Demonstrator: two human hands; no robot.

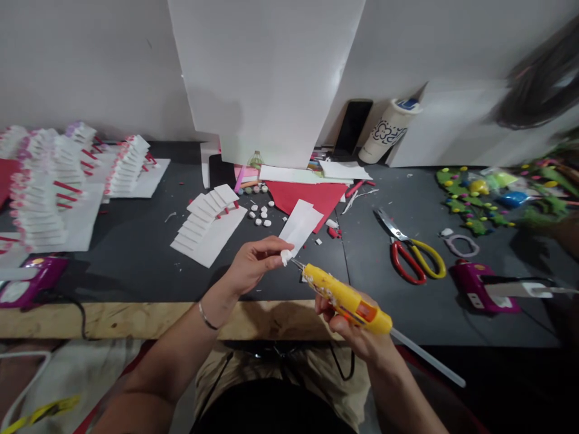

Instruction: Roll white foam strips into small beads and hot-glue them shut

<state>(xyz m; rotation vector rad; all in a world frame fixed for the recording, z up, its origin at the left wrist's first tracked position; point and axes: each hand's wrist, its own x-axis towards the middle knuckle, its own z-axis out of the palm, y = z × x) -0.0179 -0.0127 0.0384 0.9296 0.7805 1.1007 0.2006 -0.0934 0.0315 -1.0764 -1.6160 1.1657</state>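
Observation:
My left hand (257, 262) pinches a small white lump (286, 257) between thumb and fingertips, over the front of the dark table. In my right hand (353, 328) is a yellow hot glue gun (346, 296), with a clear glue stick (429, 357) sticking out of its back. Its metal nozzle is at the white lump; whether they touch I cannot tell. Just beyond lie white paper strips (301, 226) on a red sheet (312, 196). Several white pellets (263, 211) are scattered left of them, beside a small white stepped model (205, 220) with red posts.
Finished-looking stepped models (49, 193) stand at the left. Red-and-yellow-handled scissors (409, 250) lie to the right, near a purple power strip (484, 286). A phone (353, 128) and a white tumbler (386, 132) lean at the back wall; green felt pieces (474, 223) lie far right.

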